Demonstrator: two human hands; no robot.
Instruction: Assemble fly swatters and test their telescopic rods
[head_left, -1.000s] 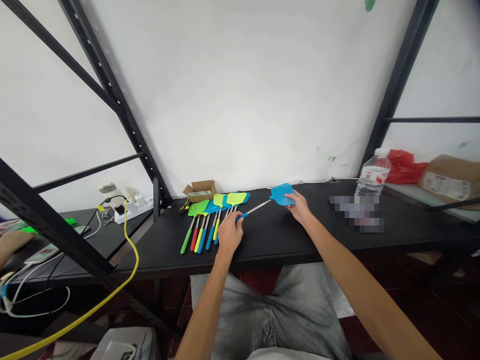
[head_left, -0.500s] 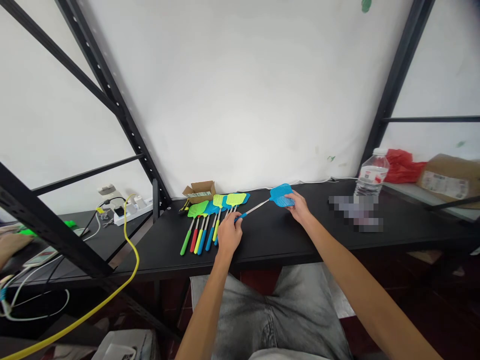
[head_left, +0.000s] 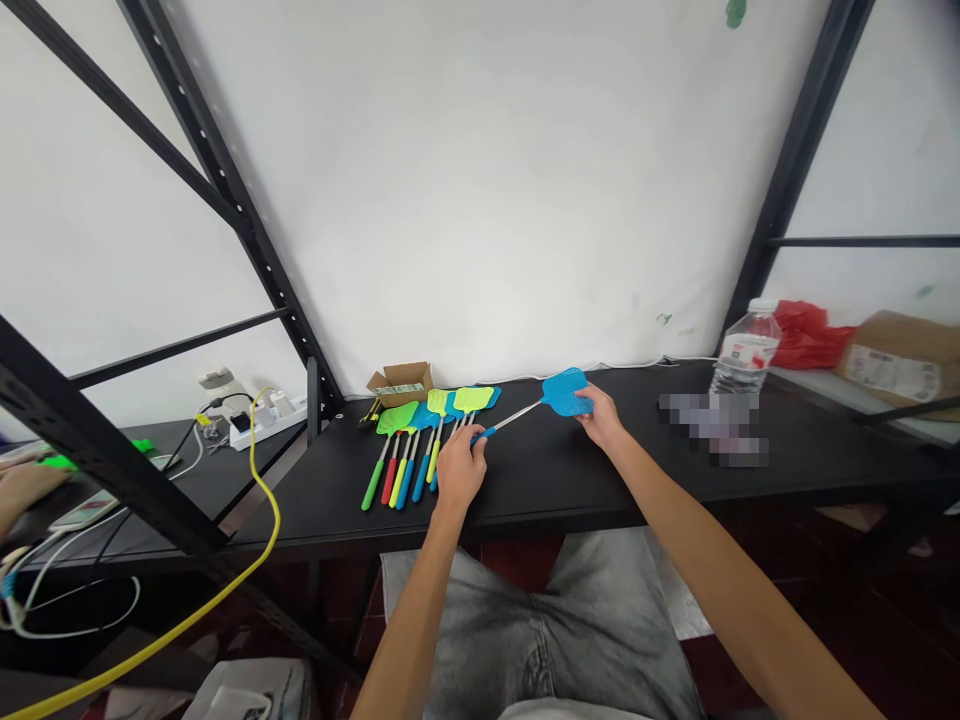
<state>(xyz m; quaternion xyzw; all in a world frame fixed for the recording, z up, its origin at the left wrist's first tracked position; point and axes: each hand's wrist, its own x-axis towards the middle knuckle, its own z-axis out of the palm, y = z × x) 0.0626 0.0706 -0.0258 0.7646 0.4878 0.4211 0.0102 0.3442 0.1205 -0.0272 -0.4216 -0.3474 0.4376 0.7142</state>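
Note:
A blue fly swatter (head_left: 564,391) with a thin metal shaft is held between my two hands above the black table, its head to the right. My left hand (head_left: 461,466) is closed around the blue handle, most of which it hides. My right hand (head_left: 598,416) pinches the right edge of the perforated head. To the left, just beside my left hand, several fly swatters (head_left: 396,417) lie side by side on the table. Their heads are green, yellow and blue, pointing to the wall; their green, red, yellow and blue handles point towards me.
Behind the row stands an open cardboard box (head_left: 401,381). A plastic bottle (head_left: 745,350) is at the right, near a red bag (head_left: 810,335). Black rack posts (head_left: 259,250) flank the table (head_left: 315,500). A yellow cable (head_left: 271,490) hangs at the left, where another person's hand (head_left: 26,490) shows.
Both hands keep their hold on the blue fly swatter and have hardly moved. The whole view has shifted by only a few pixels.

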